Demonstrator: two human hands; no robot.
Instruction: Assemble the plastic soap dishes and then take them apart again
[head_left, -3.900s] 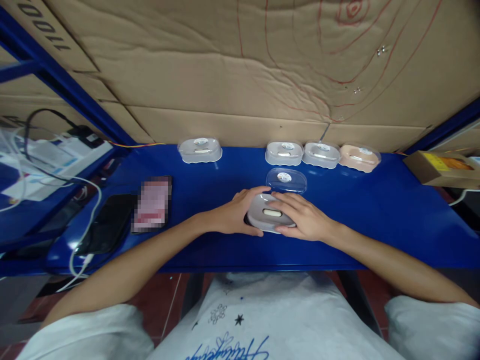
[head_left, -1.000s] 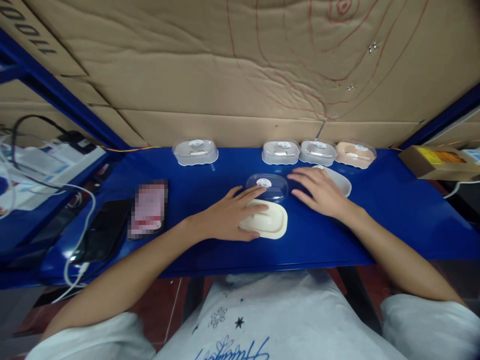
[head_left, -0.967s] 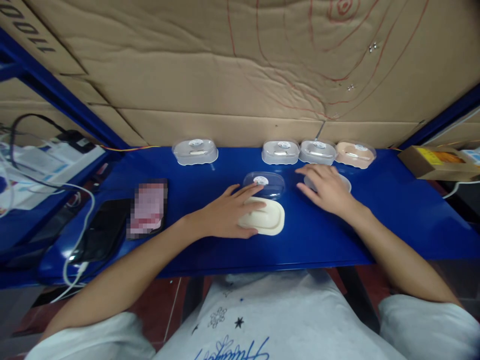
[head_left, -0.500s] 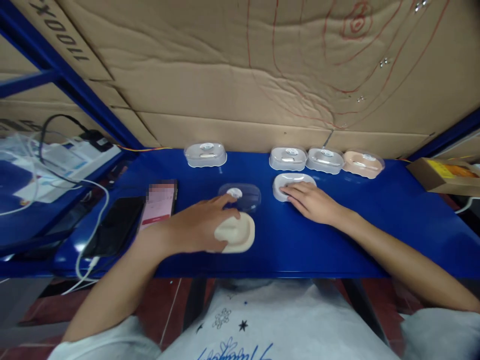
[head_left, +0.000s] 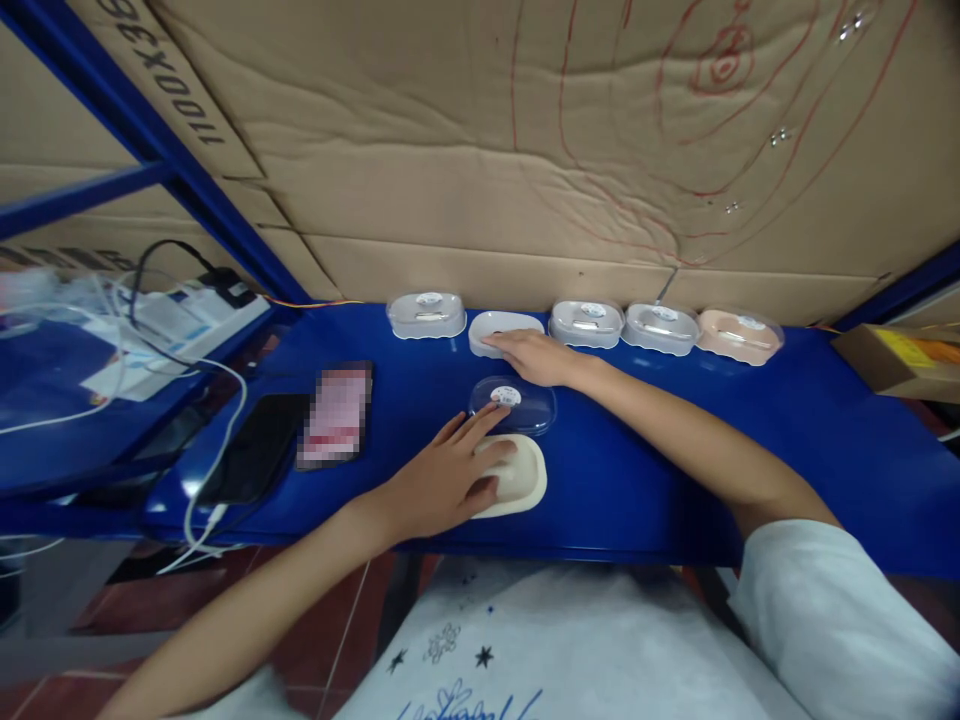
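My right hand (head_left: 531, 357) reaches across to the back row, its fingers closed on a light grey oval plastic box (head_left: 487, 322) without a lid. That box sits on the blue table between two lidded ones. Nearer to me, my left hand (head_left: 457, 470) has its fingers spread. Its thumb and index finger rest on a cream oval plastic piece (head_left: 531, 475) with a raised middle. Another fingertip touches a clear oval lid (head_left: 536, 408) with a round white label, just behind the cream piece.
Lidded oval boxes line the back: one grey (head_left: 426, 316) on the left, two grey (head_left: 586, 325) and a peach one (head_left: 741, 337) to the right. Two phones (head_left: 334, 415), white cables and a power strip lie left. A cardboard box (head_left: 904, 362) stands right.
My right hand has carried the light grey box leftward and back into the gap in the row. My left hand stays at the cream piece, its fingers shifted slightly. The view has turned a little.
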